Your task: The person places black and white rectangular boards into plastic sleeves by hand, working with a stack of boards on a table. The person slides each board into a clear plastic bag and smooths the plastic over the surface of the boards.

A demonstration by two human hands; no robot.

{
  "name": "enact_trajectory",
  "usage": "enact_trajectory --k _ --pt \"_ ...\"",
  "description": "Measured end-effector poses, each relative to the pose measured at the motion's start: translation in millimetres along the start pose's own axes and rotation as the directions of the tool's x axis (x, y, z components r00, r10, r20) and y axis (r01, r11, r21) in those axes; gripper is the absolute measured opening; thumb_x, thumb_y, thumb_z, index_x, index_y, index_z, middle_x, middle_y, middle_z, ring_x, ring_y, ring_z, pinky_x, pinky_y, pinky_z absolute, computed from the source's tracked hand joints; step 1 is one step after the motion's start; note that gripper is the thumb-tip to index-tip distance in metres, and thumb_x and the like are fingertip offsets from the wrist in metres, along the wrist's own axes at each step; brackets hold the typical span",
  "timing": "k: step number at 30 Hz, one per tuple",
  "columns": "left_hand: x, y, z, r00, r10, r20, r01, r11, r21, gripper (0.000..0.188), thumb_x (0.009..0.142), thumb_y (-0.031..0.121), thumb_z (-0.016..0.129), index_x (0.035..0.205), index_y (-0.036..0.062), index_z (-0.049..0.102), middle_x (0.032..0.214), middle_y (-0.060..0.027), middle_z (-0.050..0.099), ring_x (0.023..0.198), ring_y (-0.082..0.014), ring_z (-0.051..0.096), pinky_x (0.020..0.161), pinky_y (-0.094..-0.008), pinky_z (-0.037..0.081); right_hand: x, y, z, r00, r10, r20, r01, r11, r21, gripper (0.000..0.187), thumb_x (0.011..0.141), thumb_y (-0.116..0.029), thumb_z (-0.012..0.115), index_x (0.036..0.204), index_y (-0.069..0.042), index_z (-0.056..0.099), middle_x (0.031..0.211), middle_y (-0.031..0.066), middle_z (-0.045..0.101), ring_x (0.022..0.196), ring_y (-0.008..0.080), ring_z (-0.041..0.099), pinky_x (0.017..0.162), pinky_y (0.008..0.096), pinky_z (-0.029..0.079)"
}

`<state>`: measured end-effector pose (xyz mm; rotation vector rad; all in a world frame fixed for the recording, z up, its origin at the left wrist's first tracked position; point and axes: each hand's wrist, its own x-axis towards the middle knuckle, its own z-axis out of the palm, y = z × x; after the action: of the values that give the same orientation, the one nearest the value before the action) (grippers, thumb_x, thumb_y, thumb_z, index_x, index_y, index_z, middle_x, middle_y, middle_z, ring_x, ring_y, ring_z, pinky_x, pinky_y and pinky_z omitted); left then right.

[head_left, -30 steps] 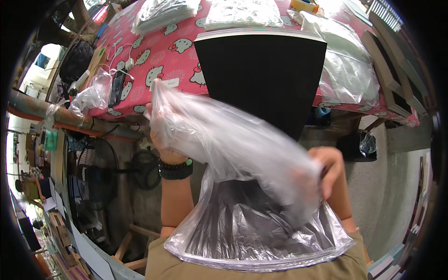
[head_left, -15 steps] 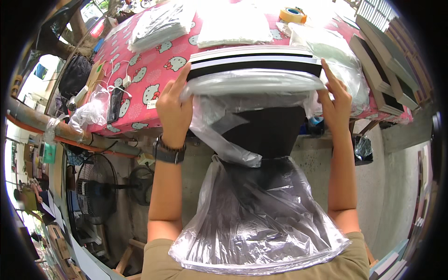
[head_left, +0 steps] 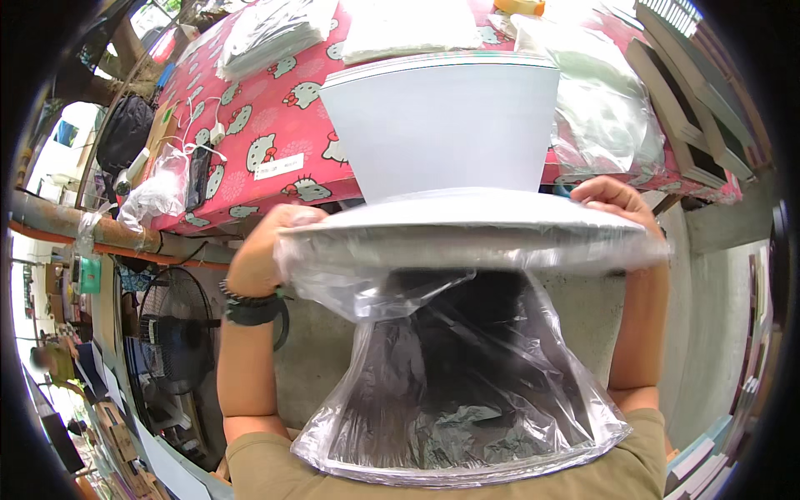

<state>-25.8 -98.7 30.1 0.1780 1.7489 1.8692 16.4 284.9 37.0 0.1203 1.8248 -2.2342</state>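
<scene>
A stack of white sheets stands tilted in front of me, its far edge over the table. Across its near part runs the bunched rim of a clear plastic bag, blurred by motion. My left hand is closed on the left end of this bag, its fingertips partly hidden. My right hand pinches the right end, fingers curled. Against my body lies more clear plastic, with something black showing through it. Whether both plastic parts are one bag, I cannot tell.
A pink patterned cloth covers the table. On it are piles of plastic bags, a white pile, a tape roll and a phone. Boards lean at right; a fan stands at lower left.
Both hands have moved toward me and farther apart, drawing the bag's rim with them. The stack has tilted, so its white face shows where black edges were.
</scene>
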Motion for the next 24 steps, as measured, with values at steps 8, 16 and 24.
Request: enact_trajectory --k 8,16,24 --pt "13 -154 -20 0.981 -0.146 -0.131 0.147 0.989 -0.002 0.034 0.072 0.008 0.057 0.105 0.0028 0.054 0.102 -0.007 0.056 0.091 -0.0184 0.053 0.074 -0.0287 0.043 -16 158 -64 0.999 0.027 0.043 -0.036 0.972 0.233 0.021 0.069 -0.001 0.061 0.089 -0.001 0.057 0.08 0.0061 0.06 0.065 0.0124 0.056 0.056 0.0255 0.045" --pt "-1 -226 -9 0.848 0.529 -0.031 -0.522 0.845 0.116 0.02 0.072 0.012 0.06 0.087 -0.0017 0.063 0.086 -0.0104 0.058 0.075 -0.0159 0.054 0.065 -0.0277 0.045 -24 165 -25 0.943 -0.326 -0.061 0.318 0.941 -0.112 0.005 0.07 -0.001 0.059 0.072 0.001 0.062 0.063 0.0021 0.048 0.061 0.0089 0.044 0.053 0.0212 0.035" --pt "-18 -209 -20 0.995 -0.054 0.082 0.06 0.996 -0.062 0.03 0.069 0.014 0.065 0.095 -0.0014 0.06 0.077 -0.0011 0.052 0.068 -0.0079 0.044 0.063 -0.0197 0.035 -27 187 -59 0.952 0.118 0.282 -0.145 0.986 0.079 0.012 0.069 -0.002 0.064 0.08 0.001 0.062 0.076 0.0029 0.056 0.072 0.01 0.05 0.065 0.0196 0.038"
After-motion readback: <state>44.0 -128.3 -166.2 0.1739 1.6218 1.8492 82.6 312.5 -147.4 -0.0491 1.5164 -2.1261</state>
